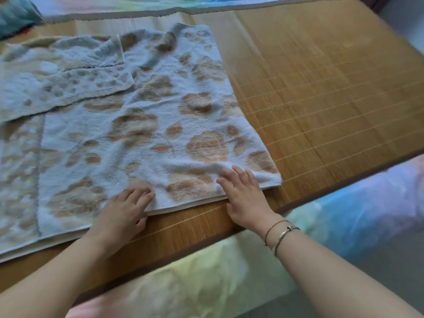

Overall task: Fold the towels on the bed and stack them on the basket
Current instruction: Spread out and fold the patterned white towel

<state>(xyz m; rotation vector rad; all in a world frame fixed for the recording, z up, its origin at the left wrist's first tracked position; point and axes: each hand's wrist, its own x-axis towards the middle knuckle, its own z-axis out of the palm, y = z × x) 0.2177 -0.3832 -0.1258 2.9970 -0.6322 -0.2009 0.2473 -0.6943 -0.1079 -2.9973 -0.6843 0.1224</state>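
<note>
A large white towel (146, 125) with tan flower blotches lies spread on the bamboo mat (321, 83) of the bed, doubled over so two layers show along its near edge. One far-left corner is turned back on top. My left hand (125, 212) rests flat on the towel's near edge with straight fingers. My right hand (244, 191), with bracelets at the wrist, presses flat on the near right corner. No basket is in view.
The mat's dark-bound front edge (206, 249) runs diagonally below my hands, with a pastel rainbow sheet (229, 283) beneath it. A teal cloth bundle (16, 14) sits at the far left corner. Bare mat stretches to the right of the towel.
</note>
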